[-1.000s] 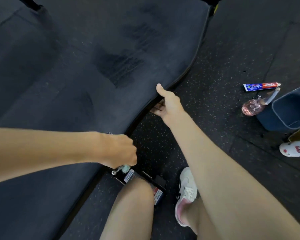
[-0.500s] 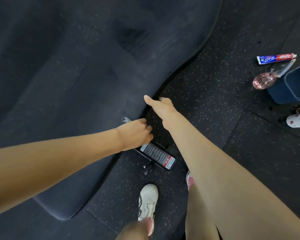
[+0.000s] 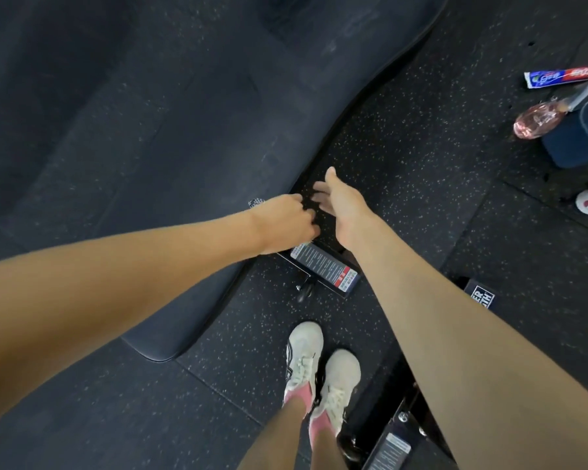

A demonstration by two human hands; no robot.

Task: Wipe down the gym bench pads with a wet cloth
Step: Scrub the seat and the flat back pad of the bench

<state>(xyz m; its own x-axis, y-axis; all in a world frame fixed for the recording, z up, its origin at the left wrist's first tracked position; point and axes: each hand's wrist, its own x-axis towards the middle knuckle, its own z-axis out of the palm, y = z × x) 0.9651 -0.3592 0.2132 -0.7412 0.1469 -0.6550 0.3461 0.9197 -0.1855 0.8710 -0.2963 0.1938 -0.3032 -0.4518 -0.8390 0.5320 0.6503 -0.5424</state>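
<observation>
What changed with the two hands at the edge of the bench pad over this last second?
The right hand let go of the edge of the bench pad, which it gripped a second ago, and is now open just off it. The left hand, gripping the cloth, slid along the edge up to the right hand. The toothpaste tube, pink bottle and blue bin lie as before.

One wide-angle head camera looked steeply down from standing height, facing forward over the person's own legs. The pad [image 3: 150,130] filled the upper left, fairly near; the floor [image 3: 421,205] took the right, the shoes [image 3: 302,354] the bottom edge.
</observation>
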